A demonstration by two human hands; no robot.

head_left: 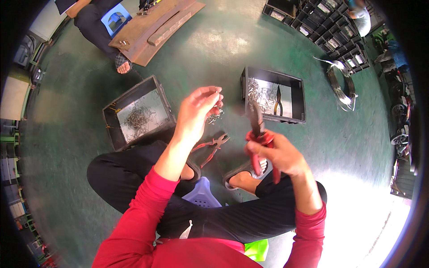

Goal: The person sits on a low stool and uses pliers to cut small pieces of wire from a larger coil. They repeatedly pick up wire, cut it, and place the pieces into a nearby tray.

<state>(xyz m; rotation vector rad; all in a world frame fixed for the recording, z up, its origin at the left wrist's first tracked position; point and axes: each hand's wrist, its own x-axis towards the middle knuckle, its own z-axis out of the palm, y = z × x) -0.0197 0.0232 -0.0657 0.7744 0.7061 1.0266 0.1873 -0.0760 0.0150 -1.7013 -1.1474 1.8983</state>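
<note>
My left hand (199, 109) is raised between two black crates, fingers curled and thumb pinched against the forefinger. A tiny shiny metal piece seems to show at the fingertips, too small to make out well. Just below those fingers is a cluster of small bent wire pieces (215, 117); whether the palm holds them or they lie on the floor, I cannot tell. My right hand (286, 155) grips red-handled pliers (257, 123), jaws pointing up and slightly blurred. Another pair of red-handled pliers (219, 142) lies with spread handles on the floor by my feet.
The left crate (161, 96) holds many bent wire pieces (138, 117). In the right crate (298, 100) are more pieces and dark pliers (279, 100). A wire coil (338, 85) lies at right, near stacked crates (330, 27). Another person's foot (123, 67) rests beside a brown board (143, 33).
</note>
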